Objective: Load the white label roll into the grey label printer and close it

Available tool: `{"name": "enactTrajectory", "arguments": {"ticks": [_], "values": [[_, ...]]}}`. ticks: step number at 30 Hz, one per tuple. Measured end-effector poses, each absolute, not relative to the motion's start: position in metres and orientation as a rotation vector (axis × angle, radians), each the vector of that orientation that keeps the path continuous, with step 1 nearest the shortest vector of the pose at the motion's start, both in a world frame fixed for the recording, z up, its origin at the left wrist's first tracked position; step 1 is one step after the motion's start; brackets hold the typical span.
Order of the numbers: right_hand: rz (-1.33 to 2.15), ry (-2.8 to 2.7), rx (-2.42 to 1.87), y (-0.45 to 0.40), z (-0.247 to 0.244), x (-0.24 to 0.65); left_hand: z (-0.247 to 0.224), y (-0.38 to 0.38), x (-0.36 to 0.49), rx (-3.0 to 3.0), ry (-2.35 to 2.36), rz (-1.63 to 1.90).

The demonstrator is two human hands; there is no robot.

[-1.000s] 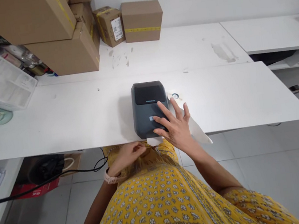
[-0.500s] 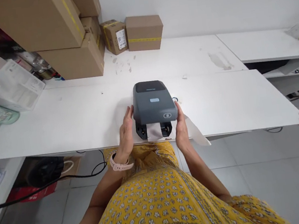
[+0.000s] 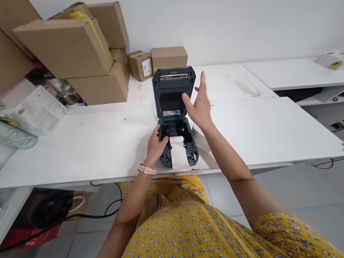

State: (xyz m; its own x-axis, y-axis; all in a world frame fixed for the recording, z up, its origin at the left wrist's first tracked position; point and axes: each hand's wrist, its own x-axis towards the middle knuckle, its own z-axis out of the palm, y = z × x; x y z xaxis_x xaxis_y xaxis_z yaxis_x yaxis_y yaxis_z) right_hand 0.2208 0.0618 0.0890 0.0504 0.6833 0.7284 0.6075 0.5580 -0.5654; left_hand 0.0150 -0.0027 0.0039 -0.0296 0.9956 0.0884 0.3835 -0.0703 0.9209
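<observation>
A dark grey label printer (image 3: 165,157) stands at the front edge of the white table with its lid (image 3: 173,87) swung up. A white strip of label paper (image 3: 178,154) lies across the open base and reaches its front. My left hand (image 3: 156,146) holds the left wall of the base, its thumb over the inner edge. My right hand (image 3: 199,105) is beside the lid's right edge, fingers stretched and spread; its thumb overlaps the lid, and I cannot tell if it touches. More white paper (image 3: 201,140) curls on the table, partly behind my right forearm.
Cardboard boxes (image 3: 97,88) are stacked at the back left, with two smaller boxes (image 3: 169,57) against the wall. A mint green bottle (image 3: 17,136) and a white carton (image 3: 41,114) lie at the left. Black cables (image 3: 85,215) hang below the table (image 3: 255,135).
The printer's lid has gone from down to upright, showing the inside. My right hand has risen from the printer's side to beside the lid. My left hand has shifted onto the base's left wall.
</observation>
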Motion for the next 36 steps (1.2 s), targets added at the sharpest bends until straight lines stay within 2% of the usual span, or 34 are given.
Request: {"name": "enactTrajectory", "arguments": {"ticks": [3,7,10,16,20,23,26,30,36], "values": [[0.062,-1.638,-1.153,0.036,0.075,0.214,0.014,-0.004,0.012,1.628,1.604,0.949],[0.203,-2.401,-1.215,0.015,0.056,0.209,0.030,-0.002,0.014,1.796,1.781,0.698],[0.222,-2.743,-1.223,0.014,0.051,0.206,0.033,-0.003,0.018,1.839,1.854,0.538],[0.444,-2.811,-1.221,0.022,0.058,0.203,0.035,-0.008,0.016,1.848,1.864,0.507],[0.885,-2.584,-1.005,0.012,0.079,0.231,0.037,-0.007,0.008,1.929,1.721,0.475],[1.208,-2.163,-0.771,-0.014,0.093,0.276,0.036,-0.006,0.003,1.968,1.703,0.444],[1.055,-1.565,-0.599,-0.044,0.092,0.334,0.034,-0.007,0.003,1.962,1.736,0.424],[0.860,-1.044,-0.694,-0.068,0.062,0.398,0.032,-0.008,0.005,1.923,1.772,0.446],[0.905,-0.883,-1.047,-0.053,-0.011,0.403,0.027,-0.005,0.006,1.887,1.803,0.462]]}}
